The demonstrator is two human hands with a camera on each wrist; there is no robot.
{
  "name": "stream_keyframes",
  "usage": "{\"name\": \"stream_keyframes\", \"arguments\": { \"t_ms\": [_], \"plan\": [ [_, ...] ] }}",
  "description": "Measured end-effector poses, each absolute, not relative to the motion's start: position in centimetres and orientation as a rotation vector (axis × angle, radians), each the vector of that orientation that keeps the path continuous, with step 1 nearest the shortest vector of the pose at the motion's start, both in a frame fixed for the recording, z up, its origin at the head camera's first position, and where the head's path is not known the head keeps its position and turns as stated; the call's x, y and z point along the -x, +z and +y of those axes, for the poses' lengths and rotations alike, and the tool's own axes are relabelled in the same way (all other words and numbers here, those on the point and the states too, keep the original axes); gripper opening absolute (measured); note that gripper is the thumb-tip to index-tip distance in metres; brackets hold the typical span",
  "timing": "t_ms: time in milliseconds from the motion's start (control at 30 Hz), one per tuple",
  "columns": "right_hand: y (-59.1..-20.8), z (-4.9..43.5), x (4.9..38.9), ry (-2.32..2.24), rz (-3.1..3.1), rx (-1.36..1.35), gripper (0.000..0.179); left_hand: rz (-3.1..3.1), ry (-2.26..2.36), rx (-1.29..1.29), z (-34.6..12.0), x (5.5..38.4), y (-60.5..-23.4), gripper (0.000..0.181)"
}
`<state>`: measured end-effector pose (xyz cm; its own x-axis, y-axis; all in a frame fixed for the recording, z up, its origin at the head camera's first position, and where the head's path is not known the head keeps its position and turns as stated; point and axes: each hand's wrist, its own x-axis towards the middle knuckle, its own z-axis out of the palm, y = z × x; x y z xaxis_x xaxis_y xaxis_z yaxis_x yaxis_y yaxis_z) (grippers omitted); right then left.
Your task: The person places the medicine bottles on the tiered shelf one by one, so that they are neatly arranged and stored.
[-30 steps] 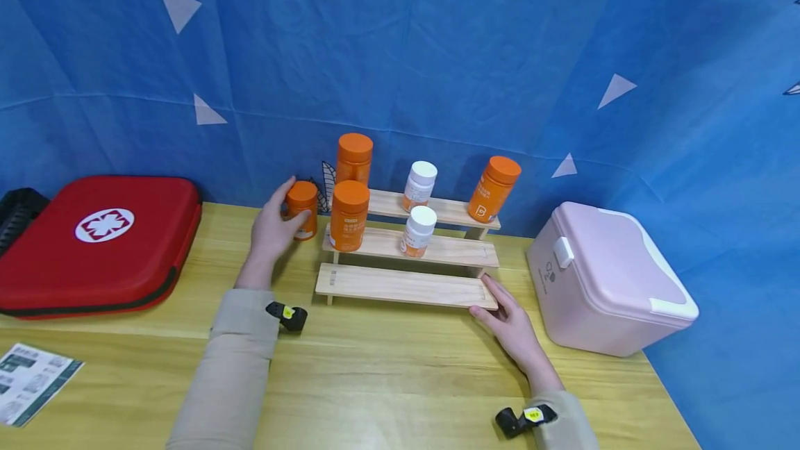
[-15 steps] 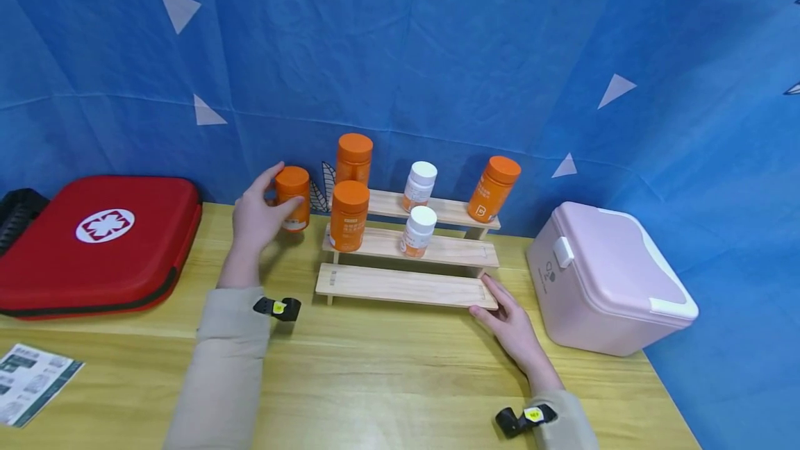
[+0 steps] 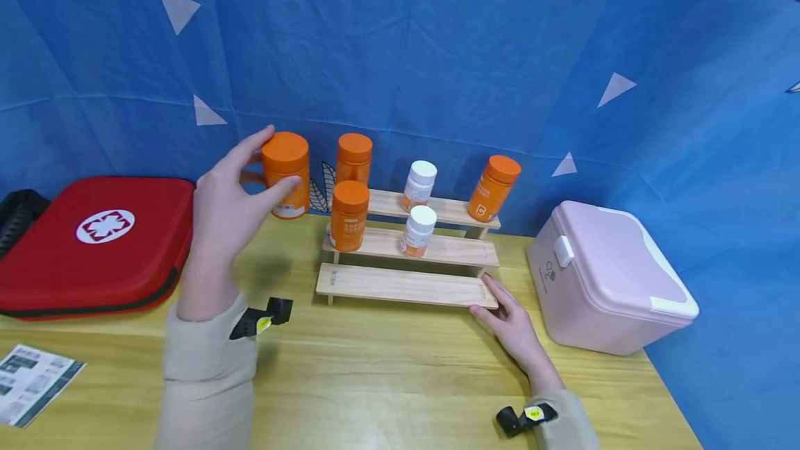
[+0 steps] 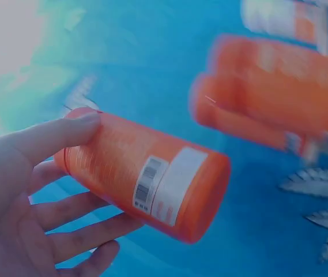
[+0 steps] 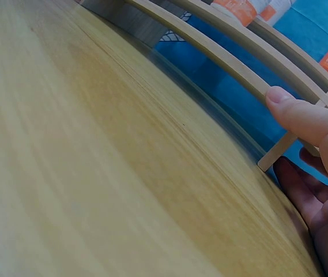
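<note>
My left hand (image 3: 226, 203) holds an orange pill bottle (image 3: 287, 173) upright in the air, left of a three-step wooden display rack (image 3: 406, 287). In the left wrist view the thumb lies along the bottle's lid end, with fingers on the far side; a barcode label (image 4: 150, 184) shows near its base. The right hand (image 3: 515, 328) grips the right end of the rack's lowest step, thumb on the front edge and fingers behind the leg. On the middle step stand an orange bottle (image 3: 348, 217) and a white bottle (image 3: 417, 232). The top step bears two orange bottles and a white one (image 3: 419, 185).
A red first-aid case (image 3: 100, 242) lies at the left, with a printed leaflet (image 3: 34, 384) in front of it. On the right stands a pink lidded box (image 3: 600, 283), close to the right hand. A blue curtain (image 3: 437, 54) hangs behind the table.
The left hand has raised the orange bottle off the table and brought it up, slightly left and nearer. The right hand stays at the rack's end.
</note>
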<state>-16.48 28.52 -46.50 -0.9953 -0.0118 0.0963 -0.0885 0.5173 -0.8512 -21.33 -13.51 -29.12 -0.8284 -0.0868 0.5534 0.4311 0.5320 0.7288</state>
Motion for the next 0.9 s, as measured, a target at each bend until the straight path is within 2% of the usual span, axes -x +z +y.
{"name": "stream_keyframes", "arguments": {
  "t_ms": [200,500,900],
  "plan": [
    [-46.6,28.6,16.4,1.512,-2.666,-0.088,0.071,-2.178,-1.348,0.474,-11.9,18.8,-27.4,0.061],
    [-46.6,28.6,16.7,1.514,-2.67,-0.088,0.072,-2.284,-1.342,0.674,-7.5,17.2,-26.9,0.066],
    [-46.5,28.8,16.6,1.504,-2.672,-0.106,0.071,-2.338,-1.4,0.838,0.1,17.6,-29.8,0.065]
  ]
}}
